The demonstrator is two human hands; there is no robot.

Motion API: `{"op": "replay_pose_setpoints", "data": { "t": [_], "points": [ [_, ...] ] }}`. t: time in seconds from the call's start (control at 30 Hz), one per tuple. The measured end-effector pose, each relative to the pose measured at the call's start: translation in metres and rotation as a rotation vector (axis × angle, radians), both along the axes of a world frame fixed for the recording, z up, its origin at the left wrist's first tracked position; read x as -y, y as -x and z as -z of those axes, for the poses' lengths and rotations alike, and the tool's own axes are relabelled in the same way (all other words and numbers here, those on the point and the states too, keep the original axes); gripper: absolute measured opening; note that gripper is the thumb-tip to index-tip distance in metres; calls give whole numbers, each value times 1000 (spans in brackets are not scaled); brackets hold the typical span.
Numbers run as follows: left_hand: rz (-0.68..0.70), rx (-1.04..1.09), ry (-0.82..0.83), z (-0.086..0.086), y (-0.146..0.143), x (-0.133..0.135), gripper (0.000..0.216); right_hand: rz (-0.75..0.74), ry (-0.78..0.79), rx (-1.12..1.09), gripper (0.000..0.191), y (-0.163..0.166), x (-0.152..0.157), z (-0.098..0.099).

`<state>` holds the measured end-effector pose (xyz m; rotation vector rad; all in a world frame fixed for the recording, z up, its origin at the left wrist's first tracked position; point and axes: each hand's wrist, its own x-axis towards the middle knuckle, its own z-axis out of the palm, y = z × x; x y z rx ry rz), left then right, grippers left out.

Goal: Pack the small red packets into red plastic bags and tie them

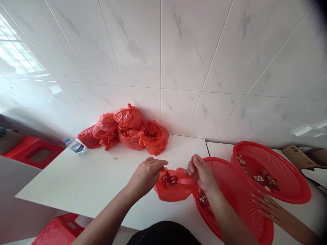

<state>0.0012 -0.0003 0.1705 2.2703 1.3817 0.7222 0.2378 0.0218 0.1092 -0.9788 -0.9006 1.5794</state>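
My left hand (pixel 148 172) and my right hand (pixel 201 172) each pinch an edge of a small red plastic bag (pixel 176 187), holding its mouth apart just above the white table (pixel 89 177). Small wrapped candies (pixel 169 178) show inside the bag. The bag hangs at the left rim of a red mesh basket (pixel 230 197), which has a few candies near my right wrist.
A second red basket (pixel 278 170) with several candies overlaps the first at the right. Another person's hand (pixel 268 206) reaches in from the lower right. Filled, tied red bags (pixel 127 131) are piled by the tiled wall, with a water bottle (pixel 74 145) lying beside them. Red stools (pixel 33 153) stand at the left.
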Motion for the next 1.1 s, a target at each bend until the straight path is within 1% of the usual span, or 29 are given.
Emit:
{"op": "replay_pose_setpoints", "data": {
  "t": [0.07,0.1,0.13,0.17,0.23,0.27,0.3,0.33,0.37,0.43,0.5,0.53,0.57,0.6,0.63,0.7,0.77,0.8,0.83,0.87,0.9,0.93,0.97,1.0,1.03,1.1],
  "points": [
    [57,111,74,-11,-7,2,40,-60,-23,15,40,13,8,-6],
    [66,182,126,-13,-11,3,40,-122,-39,59,42,20,12,-9],
    [60,259,181,-12,-15,3,39,-220,-57,111,41,26,17,-11],
    [40,336,230,-8,-20,2,37,-349,-80,171,38,32,21,-12],
    [-29,469,280,6,-27,1,32,-598,-120,286,35,41,27,-10],
    [-69,506,265,14,-29,0,30,-664,-116,324,39,45,28,-8],
    [-102,511,221,23,-29,0,26,-668,-92,348,44,49,29,-3],
    [-117,483,158,32,-28,1,22,-621,-48,357,48,51,28,2],
    [-99,426,96,39,-26,2,17,-549,11,346,50,53,26,8],
    [41,272,38,52,-21,5,15,-403,140,291,48,56,23,22],
    [219,143,66,64,-17,7,16,-329,237,232,44,58,21,35],
    [282,103,91,70,-15,8,16,-325,276,205,43,58,21,41],
    [313,76,112,76,-14,8,15,-349,307,187,41,58,22,46],
    [314,62,134,84,-14,7,15,-392,320,178,41,57,22,51],
    [288,64,164,92,-13,7,17,-437,313,174,41,55,23,56],
    [158,136,243,109,-10,7,17,-485,265,153,41,51,26,64],
    [-10,288,336,125,-6,8,14,-479,230,94,45,45,29,70],
    [-62,374,397,133,-5,9,14,-473,231,72,49,43,31,72],
    [-83,453,475,139,-3,10,15,-479,228,78,53,41,32,73],
    [-76,515,571,144,-2,11,16,-495,209,116,56,40,33,73],
    [-59,559,670,147,-2,13,17,-519,175,185,55,39,34,72],
    [-49,586,757,150,-3,14,18,-537,127,271,48,38,34,71],
    [-55,597,817,150,-4,15,17,-539,73,363,36,38,33,69],
    [-73,598,847,150,-6,16,16,-518,26,454,22,38,32,68],
    [-97,595,853,149,-7,16,14,-475,-3,545,11,39,31,68],
    [-138,577,832,145,-11,17,13,-339,-20,739,22,40,29,70]
  ]
}}
